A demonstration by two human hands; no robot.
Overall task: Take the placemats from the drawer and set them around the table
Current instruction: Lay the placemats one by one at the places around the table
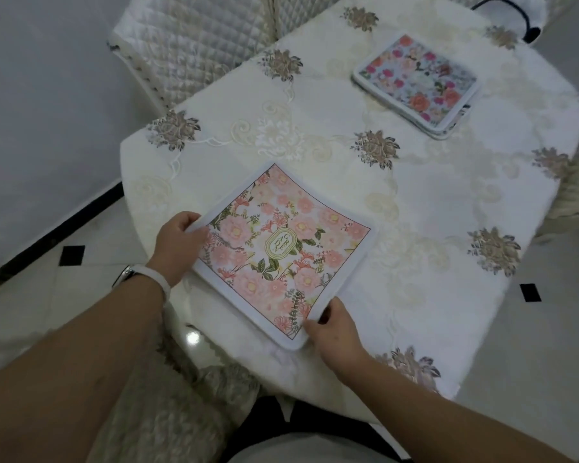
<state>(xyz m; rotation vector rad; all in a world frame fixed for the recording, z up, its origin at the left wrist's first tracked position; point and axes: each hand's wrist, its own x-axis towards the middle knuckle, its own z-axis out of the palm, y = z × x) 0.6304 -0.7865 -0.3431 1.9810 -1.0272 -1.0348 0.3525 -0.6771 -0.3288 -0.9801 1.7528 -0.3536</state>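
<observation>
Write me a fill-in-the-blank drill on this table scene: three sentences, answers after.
The left hand and the right hand each pinch a ____ of the pink placemat.
A watch sits on the ____ wrist.
The other floral placemat lies toward the ____ end of the table.
Missing words: corner; left; far.

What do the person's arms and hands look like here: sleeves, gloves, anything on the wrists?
Both forearms are bare: no sleeves in view, no gloves. The wrist of the left hand carries a white band with a dark, metal-edged watch-like piece beside it. The right hand and its wrist carry nothing visible.
</observation>
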